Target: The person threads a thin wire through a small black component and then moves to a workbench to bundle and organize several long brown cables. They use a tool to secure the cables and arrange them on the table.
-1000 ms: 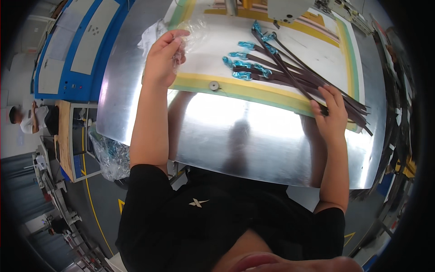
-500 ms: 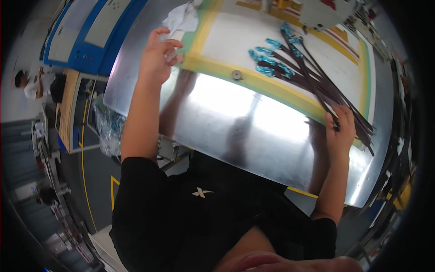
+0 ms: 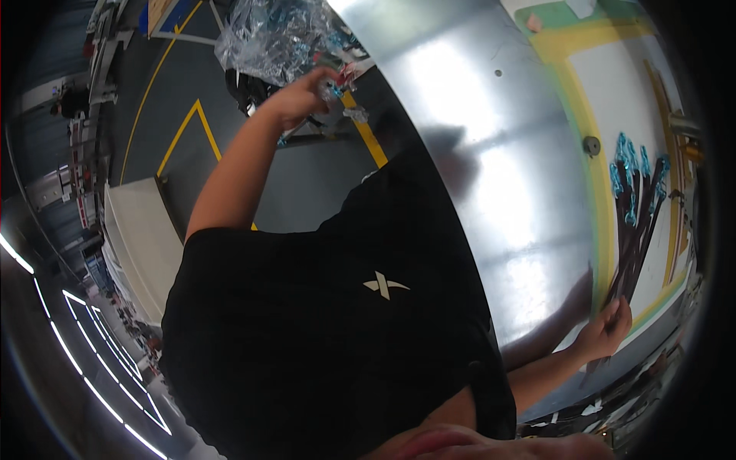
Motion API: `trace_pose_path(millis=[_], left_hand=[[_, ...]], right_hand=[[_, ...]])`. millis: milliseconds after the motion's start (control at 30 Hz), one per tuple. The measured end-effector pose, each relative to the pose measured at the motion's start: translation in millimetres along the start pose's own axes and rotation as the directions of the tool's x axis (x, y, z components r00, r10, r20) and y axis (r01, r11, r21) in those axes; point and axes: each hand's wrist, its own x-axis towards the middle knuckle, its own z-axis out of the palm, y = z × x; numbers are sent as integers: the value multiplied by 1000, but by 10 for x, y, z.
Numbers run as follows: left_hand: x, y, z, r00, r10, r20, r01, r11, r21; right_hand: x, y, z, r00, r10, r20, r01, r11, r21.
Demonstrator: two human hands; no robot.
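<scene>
My left hand (image 3: pixel 297 101) reaches out over the floor beside a clear plastic bag (image 3: pixel 268 42), thumb and forefinger apart. Crumpled clear film (image 3: pixel 356 114) shows just past its fingertips; whether a bit still touches them I cannot make out. On the worktable at the right, my right hand (image 3: pixel 608 328) is closed round the lower ends of some long, dark strips (image 3: pixel 630 257). Shiny blue wrapping (image 3: pixel 630 165) covers the strips' far ends, which fan out on a white board (image 3: pixel 606 92).
Yellow and green tape (image 3: pixel 580 100) borders the board. A small round grey disc (image 3: pixel 591 146) sits on that border. The shiny metal tabletop (image 3: pixel 498 192) lies between my body and the board. A pale box-like surface (image 3: pixel 138 238) stands behind my left arm.
My view has turned left. My left hand, earlier above the table with crumpled clear plastic in its fingers, has moved down beside the plastic bag. My right hand stays at the strips' lower ends.
</scene>
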Motion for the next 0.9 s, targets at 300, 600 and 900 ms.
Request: trace_pose_path(millis=[300, 600, 900], left_hand=[[1022, -2513, -47, 964, -221, -148, 252, 584, 772], [1406, -2721, -174, 935, 43, 352, -305, 603, 737], [45, 958, 1352, 497, -620, 607, -641, 209, 739]], right_hand=[[70, 54, -188, 999, 12, 31, -8, 991, -131], [311, -402, -198, 986, 94, 141, -81, 992, -95], [1142, -81, 180, 938, 213, 275, -217, 976, -16]])
